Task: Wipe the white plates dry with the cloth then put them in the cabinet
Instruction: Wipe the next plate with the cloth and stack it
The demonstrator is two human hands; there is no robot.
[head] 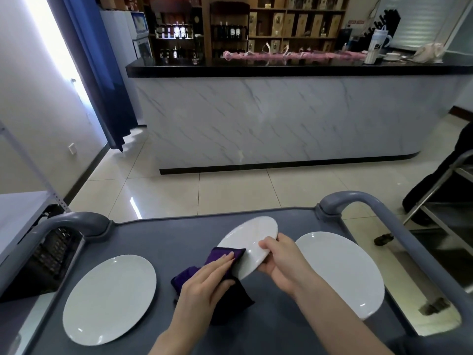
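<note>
Tiled floor [230,190], pale and glossy, ran from the grey cart [163,242] out to a long bar counter [268,116] beyond it. The counter had a marble-look front, a rounded corner and a black top. Behind that stood wooden shelves [294,21] with bottles and boxes, too blurry to read. Up and left of the cart hung a blue curtain [102,73] beside a bright window, and off the cart's right side there was a steel rack [448,201].

The cart's top was a matte grey, kinda plasticky surface with a raised lip and thick curved handles at the far corners. Three round white plates in total, all smooth and shiny. The left plate [110,299] lay flat at the cart's near left, and the right plate [343,270] lay flat by its near right edge. The middle plate [252,237] was lifted above the cart's centre and tilted, far rim higher.

The right hand [284,262] gripped the middle plate at its near right rim, thumb on the top face, fingers curled under. The left hand [204,285] had its fingers pretty much straight, pressing a dark purple cloth [230,295] against that plate's lower left edge. The cloth looked soft and folded, and the rest of it drooped under the hand toward the cart top. Couldn't tell if it touched.
</note>
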